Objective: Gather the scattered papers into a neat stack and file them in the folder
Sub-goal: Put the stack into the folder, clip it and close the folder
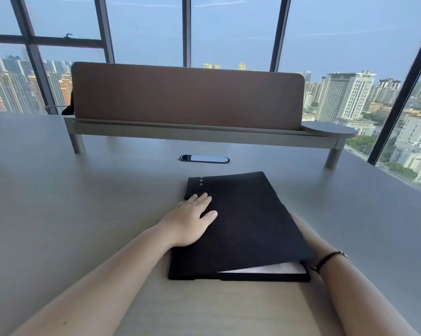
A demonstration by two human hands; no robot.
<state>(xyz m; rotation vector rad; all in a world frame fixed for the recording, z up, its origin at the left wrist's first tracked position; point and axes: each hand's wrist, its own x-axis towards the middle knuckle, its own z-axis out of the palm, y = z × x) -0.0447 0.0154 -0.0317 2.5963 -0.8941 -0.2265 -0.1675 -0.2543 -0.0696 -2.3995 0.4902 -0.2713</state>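
Note:
A black folder (pixel 243 224) lies on the grey desk (pixel 83 202) in front of me. Its cover is almost down, raised a little along the right edge. A strip of white papers (pixel 265 267) shows inside at the near right corner. My left hand (pixel 192 219) rests flat on the cover near the spine, fingers spread. My right hand (pixel 304 229) is at the folder's right edge, mostly hidden under the lifted cover, so I cannot see its fingers.
A brown divider panel (pixel 187 95) on a low grey shelf (pixel 204 134) stands across the back of the desk. A dark oval cable port (pixel 204 158) sits just beyond the folder. Large windows lie behind and to the right.

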